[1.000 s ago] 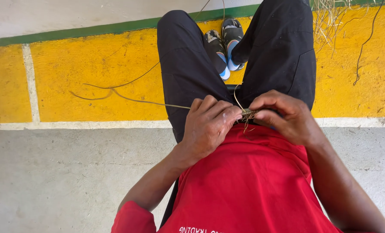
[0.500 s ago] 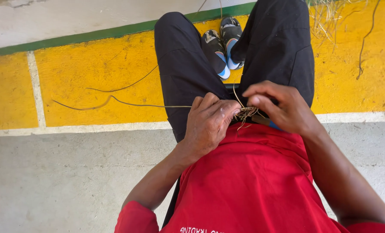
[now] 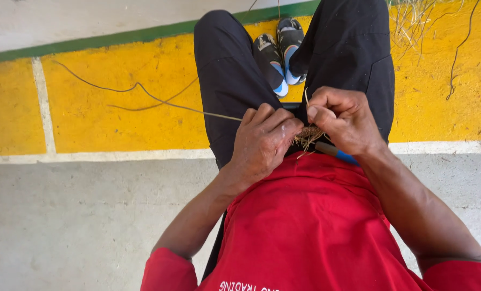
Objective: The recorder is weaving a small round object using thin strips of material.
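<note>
L arm: bare forearm, enters from 7 o'clock, runs up toward 1 o'clock, wrist straight.
L hand (image 3: 263,141): back facing up, knuckles toward 1 o'clock, fingers (image 3: 283,126) curled in tight, tips pinched together at 3 o'clock side.
R arm: bare forearm, enters from 5 o'clock, runs up toward 11 o'clock, wrist bent slightly inward.
R hand (image 3: 344,119): back up, fingers curled down, thumb pressed toward 9 o'clock.
Spacing: hands just beside each other, fingertips nearly meeting over the lap.
</note>
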